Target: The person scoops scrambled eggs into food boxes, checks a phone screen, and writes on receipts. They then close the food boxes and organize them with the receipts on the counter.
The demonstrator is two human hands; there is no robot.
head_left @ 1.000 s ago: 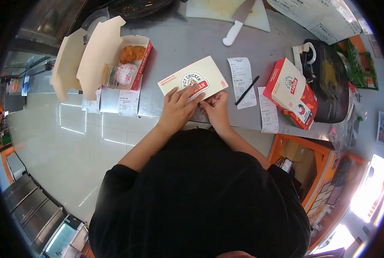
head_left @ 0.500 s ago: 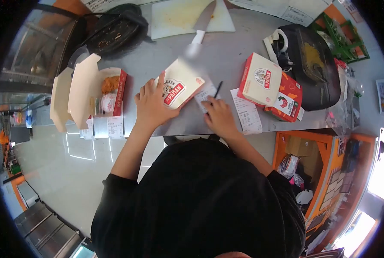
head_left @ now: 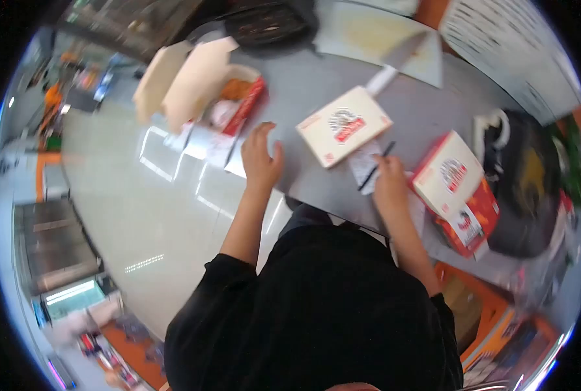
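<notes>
Box (head_left: 344, 125) beside spread left hand (head_left: 261, 156), right hand (head_left: 389, 184) on receipt (head_left: 363, 163)

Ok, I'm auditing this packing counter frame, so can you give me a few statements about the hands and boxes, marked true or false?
1. The left hand holds the closed box. False: it is open at the edge of the counter, apart from that box.
2. The right hand is at the pen, which lies over a receipt. True.
3. The open box has food inside. True.
4. The knife lies on top of the closed box. False: its blade is on the cutting board, beyond the box.
</notes>
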